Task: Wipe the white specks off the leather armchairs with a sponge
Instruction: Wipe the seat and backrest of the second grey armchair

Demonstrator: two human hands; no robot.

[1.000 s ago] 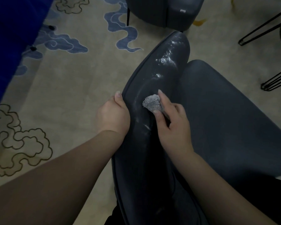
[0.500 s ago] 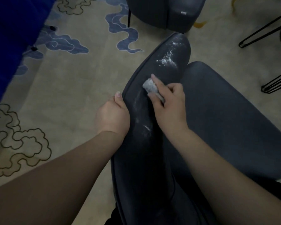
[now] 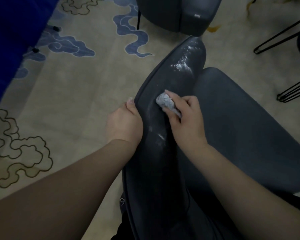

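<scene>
A dark leather armchair (image 3: 241, 129) fills the middle and right of the view, its rounded armrest (image 3: 171, 80) running away from me. White specks (image 3: 183, 64) cluster near the armrest's far end, and a thinner streak (image 3: 160, 135) lies close to my wrists. My right hand (image 3: 185, 123) is shut on a small grey sponge (image 3: 165, 101), pressing it against the top of the armrest. My left hand (image 3: 124, 122) grips the armrest's outer left edge, thumb up along the seam.
A second dark armchair (image 3: 177, 13) stands at the top centre. Black hairpin table legs (image 3: 291, 90) are at the right edge. Blue fabric (image 3: 10, 40) covers the upper left. The floor is a beige carpet (image 3: 68, 101) with blue cloud patterns.
My right hand slid the sponge forward along the armrest, then drew it back slightly. The smear near my hands looks thinner. My left hand has stayed on the edge.
</scene>
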